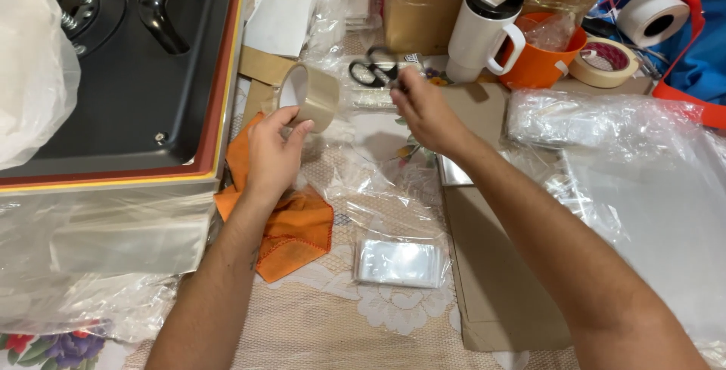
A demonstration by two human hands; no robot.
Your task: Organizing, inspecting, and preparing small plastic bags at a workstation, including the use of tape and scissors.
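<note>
Left hand (274, 149) grips roll of clear tape (308, 96), fingers around its rim, roll held above desk (333, 325). Right hand (425, 113) closed in pinch, seems to hold free tape end pulled out from roll; strip itself hard to see. Judgement: tape drawn out, not yet cut or stuck on anything. Scissors (372, 68) lie untouched just beyond right hand. Orange cloth (299, 226) under left wrist. Small clear packet (399, 263) lies between forearms, nearer to person.
</note>
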